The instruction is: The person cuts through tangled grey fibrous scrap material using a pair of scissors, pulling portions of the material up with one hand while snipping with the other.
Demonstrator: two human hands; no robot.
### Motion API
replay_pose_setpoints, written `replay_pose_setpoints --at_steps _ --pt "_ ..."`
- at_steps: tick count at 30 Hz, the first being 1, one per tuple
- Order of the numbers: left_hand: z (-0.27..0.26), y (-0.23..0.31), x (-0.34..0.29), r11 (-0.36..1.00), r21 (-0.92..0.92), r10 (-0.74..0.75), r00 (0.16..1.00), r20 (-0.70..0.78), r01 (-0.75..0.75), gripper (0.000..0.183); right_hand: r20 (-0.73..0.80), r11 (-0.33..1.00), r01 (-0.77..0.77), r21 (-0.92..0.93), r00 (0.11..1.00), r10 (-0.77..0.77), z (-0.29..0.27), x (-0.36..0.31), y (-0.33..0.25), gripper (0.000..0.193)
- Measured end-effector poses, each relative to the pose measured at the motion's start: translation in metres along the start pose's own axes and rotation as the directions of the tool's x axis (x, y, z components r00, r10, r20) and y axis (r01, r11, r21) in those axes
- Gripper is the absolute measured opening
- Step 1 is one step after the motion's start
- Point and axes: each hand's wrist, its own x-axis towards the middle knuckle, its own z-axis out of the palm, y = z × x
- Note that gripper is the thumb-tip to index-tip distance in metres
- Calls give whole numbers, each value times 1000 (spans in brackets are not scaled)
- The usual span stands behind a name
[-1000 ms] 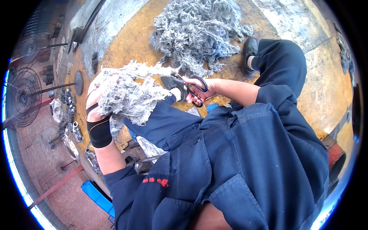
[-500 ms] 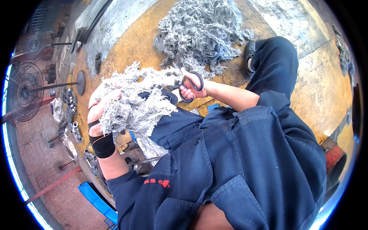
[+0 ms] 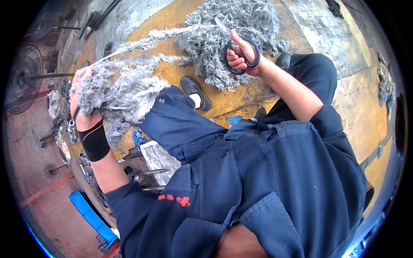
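My left hand [image 3: 77,99] is closed on a shaggy bundle of grey fibre yarn [image 3: 124,92] at the left; the wrist wears a black band. A long frayed strand [image 3: 148,42] stretches from that hand across to the scissors [image 3: 222,27]. These have black loop handles and metal blades pointing up and left, and my right hand [image 3: 243,56] grips them with fingers through the loops. Whether the blades are open, or how the strand meets them, is too fine to make out. Just beyond the scissors lies a big pile of the same grey fibre [image 3: 254,17] on the floor.
My legs, in dark blue trousers [image 3: 172,124], are spread on a worn yellow floor [image 3: 133,32]. A white sheet [image 3: 160,159] and metal parts lie near my left elbow. Standing fans [image 3: 22,79] and a blue rack [image 3: 91,219] are at the far left. More grey fibre [image 3: 386,81] lies far right.
My hands have moved apart: the right one with the scissors up and right, the left one with the bundle to the left. A strand now stretches out between them.
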Motion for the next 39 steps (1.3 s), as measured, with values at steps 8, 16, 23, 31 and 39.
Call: replay_pose_setpoints --at_steps 8,16,23,31,39 --pt "11 -6 8 993 113 -40 999 11 39 23 10 973 75 -219 997 -75 15 -21 -55 67" --pt "14 -23 21 977 -56 -213 972 -103 208 14 -15 932 143 -333 987 -157 22 -28 -84 68" --pt "-18 -49 42 982 -133 -160 966 -201 135 12 -164 929 277 -247 933 -322 13 -18 -94 67" --pt "-144 -110 102 993 -49 -118 839 -532 109 18 -628 962 54 -269 748 -218 -30 10 -82 58" --pt "-304 -158 124 853 429 112 699 -706 296 33 -608 907 -51 -418 757 -238 -38 24 -73 58"
